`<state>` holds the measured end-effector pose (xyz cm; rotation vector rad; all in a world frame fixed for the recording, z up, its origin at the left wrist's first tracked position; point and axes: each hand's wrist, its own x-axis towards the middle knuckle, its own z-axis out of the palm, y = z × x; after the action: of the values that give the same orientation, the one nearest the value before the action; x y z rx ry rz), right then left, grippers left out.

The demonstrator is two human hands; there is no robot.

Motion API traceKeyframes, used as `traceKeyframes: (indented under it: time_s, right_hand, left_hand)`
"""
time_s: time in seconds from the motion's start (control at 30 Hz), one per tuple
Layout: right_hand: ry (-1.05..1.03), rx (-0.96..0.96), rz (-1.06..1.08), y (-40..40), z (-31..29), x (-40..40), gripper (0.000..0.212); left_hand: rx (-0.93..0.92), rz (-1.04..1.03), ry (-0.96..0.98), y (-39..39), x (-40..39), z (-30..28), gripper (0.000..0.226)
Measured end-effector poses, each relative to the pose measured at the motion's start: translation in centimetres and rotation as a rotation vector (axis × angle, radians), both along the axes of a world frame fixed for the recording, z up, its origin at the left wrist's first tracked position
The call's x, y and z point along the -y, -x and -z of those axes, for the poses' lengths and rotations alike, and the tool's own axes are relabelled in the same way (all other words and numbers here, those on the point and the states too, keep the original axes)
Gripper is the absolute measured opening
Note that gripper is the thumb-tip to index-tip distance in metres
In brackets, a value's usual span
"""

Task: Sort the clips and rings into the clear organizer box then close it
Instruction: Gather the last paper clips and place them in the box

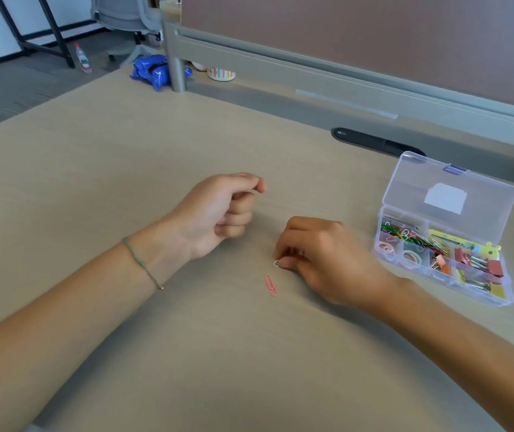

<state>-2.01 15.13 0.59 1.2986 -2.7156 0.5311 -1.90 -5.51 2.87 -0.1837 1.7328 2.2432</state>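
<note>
Pinching a pale paper clip (276,262) at its fingertips, the right hand (321,260) sits nearest the pink paper clip (270,285), lying lengthwise just below-left; the organizer box (442,241) waits open rightward

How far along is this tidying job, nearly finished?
Nearly. Most clips and rings already sit in the clear organizer box. The right hand is pinching a white paper clip against the desk; the left hand is curled, apparently holding nothing. A pink paper clip remains on the desk, and the lid is open.
</note>
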Motion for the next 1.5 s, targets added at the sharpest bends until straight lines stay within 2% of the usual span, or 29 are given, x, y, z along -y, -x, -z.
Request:
traceKeyframes:
  time_s: [0.1, 0.17, 0.27, 0.37, 0.5, 0.57, 0.7, 0.8, 0.87, 0.97, 1.03, 1.07, 1.1, 1.13, 1.2, 1.27, 1.3, 1.33, 1.5]
  right_hand:
    - [-0.082, -0.083, -0.063, 0.1, 0.0, -0.2, 0.006]
    - [-0.119, -0.128, -0.079, 0.0, 0.0, -0.4, 0.01]
    - [-0.15, -0.169, -0.087, -0.3, 0.1, -1.0, 0.01]
    - [-0.146, -0.178, -0.075, -0.6, 0.4, -2.0, 0.008]
    - [-0.076, -0.125, 0.01, -0.4, 0.2, -3.5, 0.011]
    - [-0.052, -0.094, 0.053, -0.4, 0.0, -4.1, 0.013]
    - [-0.013, -0.053, 0.112, -0.4, -0.3, -4.6, 0.014]
    - [0.018, -0.026, 0.147, -0.5, -0.6, -4.7, 0.014]
    - [0.054, 0.022, 0.184, -0.5, -0.9, -5.0, 0.013]
    - [0.145, 0.096, 0.281, 0.3, -1.9, -6.3, 0.011]
    - [0.222, 0.138, 0.372, 1.2, -2.9, -7.8, 0.011]
    - [0.254, 0.152, 0.416, 1.7, -3.5, -8.7, 0.012]
    - [0.278, 0.161, 0.452, 2.1, -4.0, -9.7, 0.013]
    - [0.294, 0.171, 0.479, 2.5, -4.4, -10.7, 0.014]
    - [0.316, 0.205, 0.517, 3.0, -5.2, -12.8, 0.014]
    - [0.302, 0.246, 0.545, 3.4, -5.8, -14.6, 0.011]
    - [0.294, 0.26, 0.559, 3.6, -6.0, -15.4, 0.01]
    - [0.283, 0.272, 0.573, 3.7, -6.2, -16.1, 0.011]
    - [0.128, 0.277, 0.618, 4.2, -6.0, -18.2, 0.014]
  left_hand:
    - [-0.368, 0.182, 0.561, -2.7, 0.4, -0.5, 0.02]
    - [-0.523, 0.328, 0.795, -4.2, 0.5, -0.2, 0.008]
    - [-0.594, 0.393, 0.955, -5.0, 0.4, 0.5, 0.009]
    - [-0.74, 0.424, 1.13, -4.8, 0.1, 1.5, 0.011]
    - [-0.893, 0.455, 1.305, -4.9, -0.5, 1.9, 0.007]
    - [-1.033, 0.468, 1.403, -5.0, -0.8, 1.9, 0.002]
    - [-1.126, 0.657, 1.709, -5.0, -1.6, 0.9, 0.027]
    - [-1.133, 0.677, 1.91, -5.4, -3.1, -0.2, 0.036]
    - [-1.182, 0.638, 1.885, -5.8, -4.2, -0.1, 0.029]
    - [-1.269, 0.588, 1.862, -5.9, -5.1, 0.6, 0.039]
    - [-1.182, 0.703, 1.938, -5.8, -5.8, -0.2, 0.033]
    - [-1.161, 0.748, 1.911, -5.4, -6.0, -0.3, 0.029]
    - [-1.134, 0.713, 1.865, -4.6, -6.1, -0.3, 0.026]
    - [-0.994, 0.679, 1.827, -4.0, -6.4, -1.4, 0.018]
    - [-0.878, 0.489, 1.48, -2.2, -7.3, -2.9, 0.002]
    - [-0.913, 0.281, 1.109, 0.2, -9.0, -3.8, 0.013]
    - [-0.908, 0.236, 1.009, 1.3, -10.2, -4.3, 0.016]
    - [-0.887, 0.228, 0.977, 2.3, -11.5, -4.6, 0.018]
    - [-0.808, 0.362, 1.07, 6.2, -17.4, -3.6, 0.019]
